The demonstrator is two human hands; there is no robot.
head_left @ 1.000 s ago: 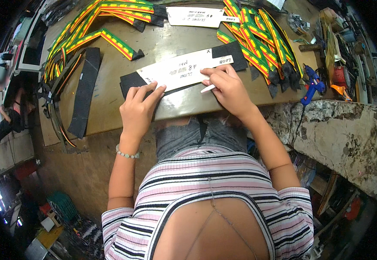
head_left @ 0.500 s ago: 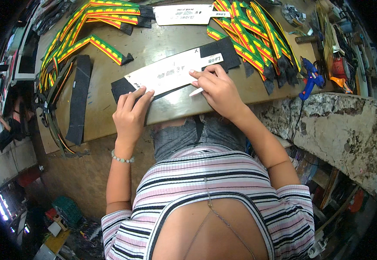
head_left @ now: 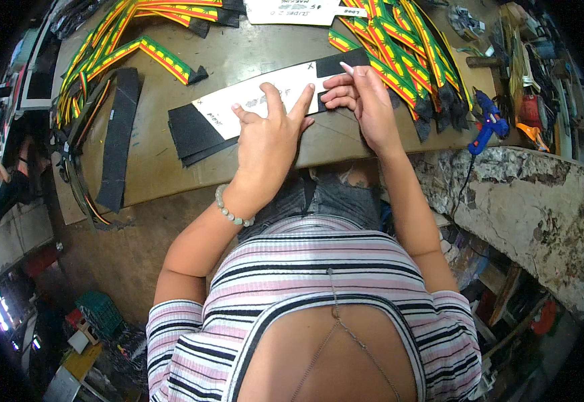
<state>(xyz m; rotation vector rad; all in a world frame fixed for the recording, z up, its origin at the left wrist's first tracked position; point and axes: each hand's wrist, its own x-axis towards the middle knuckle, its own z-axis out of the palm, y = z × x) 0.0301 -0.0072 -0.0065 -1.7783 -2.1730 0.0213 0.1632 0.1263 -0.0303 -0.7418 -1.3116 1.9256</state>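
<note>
A long white paper template (head_left: 238, 102) lies on a stack of black strips (head_left: 195, 134) near the bench's front edge. My left hand (head_left: 268, 130) presses flat on the middle of the template, fingers spread. My right hand (head_left: 362, 97) rests with curled fingers at the template's right end, where the black strip (head_left: 335, 65) sticks out. Whether it holds a slim white stick is hidden by the fingers.
Green, yellow and red striped straps lie in piles at the back left (head_left: 138, 47) and back right (head_left: 406, 47). A long black strip (head_left: 118, 141) lies at the left. A blue glue gun (head_left: 486, 120) and tools sit at the right. Another white sheet (head_left: 299, 10) lies at the back.
My left hand slid right from the template's left end to its middle, beside my right hand. The right hand stayed at the right end. The view moved closer to the bench.
</note>
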